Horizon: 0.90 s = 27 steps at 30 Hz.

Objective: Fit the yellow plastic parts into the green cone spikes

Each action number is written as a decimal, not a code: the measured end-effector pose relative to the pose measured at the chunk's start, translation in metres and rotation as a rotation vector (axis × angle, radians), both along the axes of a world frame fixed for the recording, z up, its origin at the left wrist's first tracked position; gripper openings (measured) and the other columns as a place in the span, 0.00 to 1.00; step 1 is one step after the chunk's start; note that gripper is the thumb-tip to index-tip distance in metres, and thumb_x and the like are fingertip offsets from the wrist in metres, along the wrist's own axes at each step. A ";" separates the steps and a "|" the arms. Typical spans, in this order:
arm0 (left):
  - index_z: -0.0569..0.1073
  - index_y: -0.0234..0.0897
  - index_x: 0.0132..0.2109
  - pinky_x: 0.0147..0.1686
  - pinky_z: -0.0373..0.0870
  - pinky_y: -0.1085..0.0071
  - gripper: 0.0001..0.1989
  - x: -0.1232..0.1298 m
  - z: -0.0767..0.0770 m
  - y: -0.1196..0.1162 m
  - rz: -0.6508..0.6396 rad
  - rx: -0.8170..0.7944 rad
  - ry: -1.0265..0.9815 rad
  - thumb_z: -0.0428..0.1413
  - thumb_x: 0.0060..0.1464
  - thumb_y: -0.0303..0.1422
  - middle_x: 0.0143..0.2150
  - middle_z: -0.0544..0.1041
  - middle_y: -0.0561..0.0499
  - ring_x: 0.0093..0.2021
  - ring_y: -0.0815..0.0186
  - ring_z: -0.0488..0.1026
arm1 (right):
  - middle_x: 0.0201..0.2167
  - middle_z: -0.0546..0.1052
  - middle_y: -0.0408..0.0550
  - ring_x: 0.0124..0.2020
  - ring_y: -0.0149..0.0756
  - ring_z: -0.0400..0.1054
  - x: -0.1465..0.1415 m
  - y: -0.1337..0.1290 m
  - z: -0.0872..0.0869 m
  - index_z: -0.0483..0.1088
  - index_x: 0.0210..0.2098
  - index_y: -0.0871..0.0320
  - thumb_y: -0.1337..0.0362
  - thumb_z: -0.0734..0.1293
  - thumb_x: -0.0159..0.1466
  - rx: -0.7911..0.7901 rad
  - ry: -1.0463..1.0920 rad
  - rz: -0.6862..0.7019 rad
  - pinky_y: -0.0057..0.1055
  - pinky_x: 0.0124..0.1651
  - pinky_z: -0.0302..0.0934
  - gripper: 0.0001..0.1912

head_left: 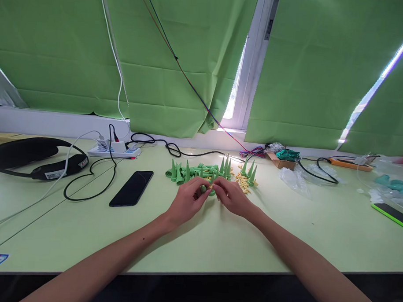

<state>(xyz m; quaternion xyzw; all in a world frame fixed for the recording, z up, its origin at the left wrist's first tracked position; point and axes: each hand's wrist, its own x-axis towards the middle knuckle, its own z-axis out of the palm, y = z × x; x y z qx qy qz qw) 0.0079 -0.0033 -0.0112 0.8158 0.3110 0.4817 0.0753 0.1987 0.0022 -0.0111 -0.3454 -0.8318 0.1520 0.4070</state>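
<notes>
My left hand (190, 195) is closed, its fingers curled around a green plastic piece (203, 188) whose rounded end shows. A tiny yellow piece (210, 187) sits where the fingertips of both hands meet. My right hand (231, 196) is closed in a pinch at that spot; its fingers partly hide what they grip. Just behind the hands, several green plastic cones (188, 171) stand upright, and others lie on their sides. To the right is a heap of small yellow plastic pieces (242, 183), with a few green cones (252, 175) standing among them.
A black phone (131, 189) lies left of my hands, near black cables and a white power strip (113, 151). Farther left is a black neckband-like device (60, 169). Behind to the right are a small cardboard box (280, 161), clear plastic bags (296, 180) and a green-edged device (392, 215).
</notes>
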 end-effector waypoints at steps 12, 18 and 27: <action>0.71 0.38 0.41 0.23 0.68 0.77 0.03 0.000 0.001 -0.001 -0.047 -0.037 0.006 0.53 0.63 0.31 0.35 0.74 0.53 0.25 0.73 0.68 | 0.18 0.59 0.37 0.20 0.29 0.52 0.000 0.006 -0.005 0.54 0.25 0.55 0.57 0.54 0.73 0.029 -0.043 -0.065 0.29 0.27 0.47 0.20; 0.71 0.38 0.41 0.23 0.68 0.77 0.03 0.000 0.000 -0.001 -0.040 -0.035 0.012 0.53 0.63 0.32 0.34 0.74 0.53 0.25 0.73 0.68 | 0.19 0.59 0.38 0.21 0.30 0.51 0.000 0.006 -0.005 0.53 0.25 0.55 0.55 0.53 0.73 0.045 -0.047 -0.086 0.29 0.27 0.47 0.21; 0.71 0.38 0.41 0.23 0.67 0.77 0.04 0.000 0.000 0.000 -0.017 -0.015 0.005 0.54 0.63 0.33 0.35 0.75 0.52 0.25 0.73 0.68 | 0.19 0.62 0.39 0.21 0.29 0.53 0.000 0.005 -0.003 0.58 0.25 0.55 0.55 0.55 0.73 0.053 -0.017 -0.127 0.29 0.27 0.48 0.21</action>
